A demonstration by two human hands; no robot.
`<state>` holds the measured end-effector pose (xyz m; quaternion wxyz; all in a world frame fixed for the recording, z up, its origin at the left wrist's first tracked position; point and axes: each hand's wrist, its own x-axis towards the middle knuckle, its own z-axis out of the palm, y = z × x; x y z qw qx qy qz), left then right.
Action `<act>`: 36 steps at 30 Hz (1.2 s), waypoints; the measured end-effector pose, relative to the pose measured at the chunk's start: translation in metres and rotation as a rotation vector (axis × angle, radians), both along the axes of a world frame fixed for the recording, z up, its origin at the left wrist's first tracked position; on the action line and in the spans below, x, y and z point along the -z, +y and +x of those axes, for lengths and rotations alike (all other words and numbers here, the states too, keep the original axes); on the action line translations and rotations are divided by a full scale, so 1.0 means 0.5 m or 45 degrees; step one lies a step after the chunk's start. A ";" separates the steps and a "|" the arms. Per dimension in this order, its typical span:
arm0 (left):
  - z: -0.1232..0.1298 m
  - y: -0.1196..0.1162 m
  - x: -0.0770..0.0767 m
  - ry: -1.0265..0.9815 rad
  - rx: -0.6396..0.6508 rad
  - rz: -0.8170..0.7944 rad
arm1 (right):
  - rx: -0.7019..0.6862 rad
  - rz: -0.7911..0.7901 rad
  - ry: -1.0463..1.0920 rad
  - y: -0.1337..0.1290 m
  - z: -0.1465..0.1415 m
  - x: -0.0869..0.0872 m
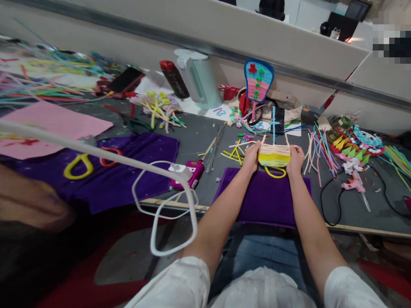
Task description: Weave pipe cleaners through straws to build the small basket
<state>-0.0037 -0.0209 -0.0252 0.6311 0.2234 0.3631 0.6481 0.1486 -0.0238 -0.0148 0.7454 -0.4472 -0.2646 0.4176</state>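
Between my two hands is a woven pipe-cleaner piece (274, 156), banded cream, yellow and pale green, with a blue pipe-cleaner stem (274, 124) rising from its far side. My left hand (252, 156) grips its left edge and my right hand (295, 159) its right edge, fingers closed on both. Just below it shows the yellow handle (275, 173) of what may be scissors. Under my wrists lies a purple cloth (266, 199). Beyond stands a finished-looking blue and pink pipe-cleaner fan (258, 81) with small flowers.
A pink glue gun (354, 184) with a black cord lies right, near loose pipe cleaners (317, 149). A pale kettle (202, 79) and a dark bottle (175, 80) stand behind. A white cable (154, 169) crosses the left foreground, near a co-worker's arm (28, 199) and a magenta device (189, 173).
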 end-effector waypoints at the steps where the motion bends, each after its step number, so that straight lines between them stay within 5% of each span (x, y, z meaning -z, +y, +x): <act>1: 0.000 0.002 0.000 -0.029 -0.014 -0.024 | 0.007 0.003 -0.007 -0.001 -0.001 0.000; 12: -0.006 0.004 -0.014 -0.126 -0.034 -0.097 | 0.036 0.003 0.037 -0.003 -0.001 -0.004; 19: -0.012 -0.020 -0.028 0.039 0.292 -0.078 | -0.003 0.092 -0.192 -0.017 -0.023 -0.009; 26: -0.025 -0.024 -0.036 0.154 0.273 -0.090 | -0.025 0.176 -0.369 -0.035 -0.038 -0.020; 36: -0.019 -0.024 -0.032 0.158 0.217 -0.073 | -0.125 0.042 -0.139 -0.025 -0.033 -0.013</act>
